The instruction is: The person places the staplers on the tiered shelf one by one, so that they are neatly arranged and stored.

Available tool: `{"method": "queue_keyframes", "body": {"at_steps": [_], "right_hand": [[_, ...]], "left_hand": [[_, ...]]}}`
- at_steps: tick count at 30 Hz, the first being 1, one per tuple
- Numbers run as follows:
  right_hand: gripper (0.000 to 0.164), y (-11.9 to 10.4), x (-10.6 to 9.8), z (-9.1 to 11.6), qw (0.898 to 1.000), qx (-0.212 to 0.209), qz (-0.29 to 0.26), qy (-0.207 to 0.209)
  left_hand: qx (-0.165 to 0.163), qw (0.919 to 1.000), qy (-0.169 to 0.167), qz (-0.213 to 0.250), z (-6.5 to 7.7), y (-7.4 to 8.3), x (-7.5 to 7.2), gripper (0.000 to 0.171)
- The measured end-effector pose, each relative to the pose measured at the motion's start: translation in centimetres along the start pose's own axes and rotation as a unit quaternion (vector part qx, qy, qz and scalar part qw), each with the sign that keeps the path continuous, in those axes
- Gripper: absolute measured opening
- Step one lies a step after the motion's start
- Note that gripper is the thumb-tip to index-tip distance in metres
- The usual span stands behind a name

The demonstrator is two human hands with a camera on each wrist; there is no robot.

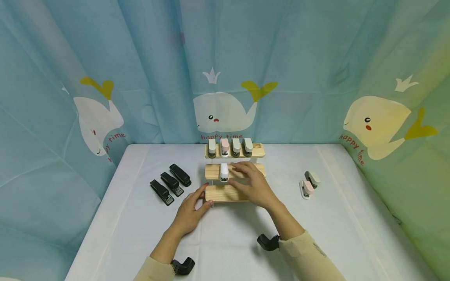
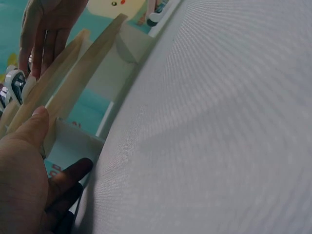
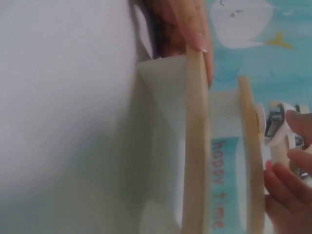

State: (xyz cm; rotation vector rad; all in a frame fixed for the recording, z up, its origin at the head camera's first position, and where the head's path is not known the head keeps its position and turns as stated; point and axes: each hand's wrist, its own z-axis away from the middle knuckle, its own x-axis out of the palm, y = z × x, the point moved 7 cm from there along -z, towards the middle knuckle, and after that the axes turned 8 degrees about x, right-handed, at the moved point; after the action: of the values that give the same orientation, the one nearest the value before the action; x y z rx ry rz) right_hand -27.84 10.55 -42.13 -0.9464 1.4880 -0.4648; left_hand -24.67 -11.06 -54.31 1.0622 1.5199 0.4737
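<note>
White tabletop (image 1: 119, 234) bears a wooden rack (image 1: 225, 193) the left grip (image 1: 189, 215) holds.

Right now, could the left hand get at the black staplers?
Probably yes: the black staplers lie ahead and left of the left hand, with nothing visible between. It would likely just have to let go of the rack first.

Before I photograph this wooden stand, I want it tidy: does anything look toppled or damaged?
Nothing stands out as toppled or damaged. The white stapler sits on the middle shelf beside the right hand, and four more staplers line the top shelf.
</note>
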Motion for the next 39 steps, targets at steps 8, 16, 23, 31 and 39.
{"method": "queue_keyframes", "body": {"at_steps": [8, 16, 23, 31, 39], "right_hand": [[0.055, 0.6, -0.9, 0.8, 1.0, 0.001, 0.001, 0.006], [0.055, 1.4, -2.1, 1.7, 1.0, -0.004, -0.008, 0.011], [0.054, 1.9, -3.0, 2.2, 1.0, -0.016, 0.0, 0.009], [0.055, 2.4, -4.4, 2.6, 0.999, -0.03, 0.026, 0.022], [0.055, 3.2, -5.6, 2.8, 0.997, -0.042, 0.055, 0.029]], "left_hand": [[-0.012, 0.9999, -0.003, 0.001, 0.1, -0.3, 0.1, 0.065], [-0.011, 0.9999, -0.004, 0.007, 0.1, -0.2, 0.2, 0.068], [-0.008, 0.9999, -0.004, 0.005, 0.0, -0.2, 0.2, 0.067], [-0.005, 1.0, -0.004, 0.0, -0.1, -0.4, 0.2, 0.067], [-0.016, 0.9998, -0.007, 0.004, -0.1, -0.4, 0.1, 0.068]]}}
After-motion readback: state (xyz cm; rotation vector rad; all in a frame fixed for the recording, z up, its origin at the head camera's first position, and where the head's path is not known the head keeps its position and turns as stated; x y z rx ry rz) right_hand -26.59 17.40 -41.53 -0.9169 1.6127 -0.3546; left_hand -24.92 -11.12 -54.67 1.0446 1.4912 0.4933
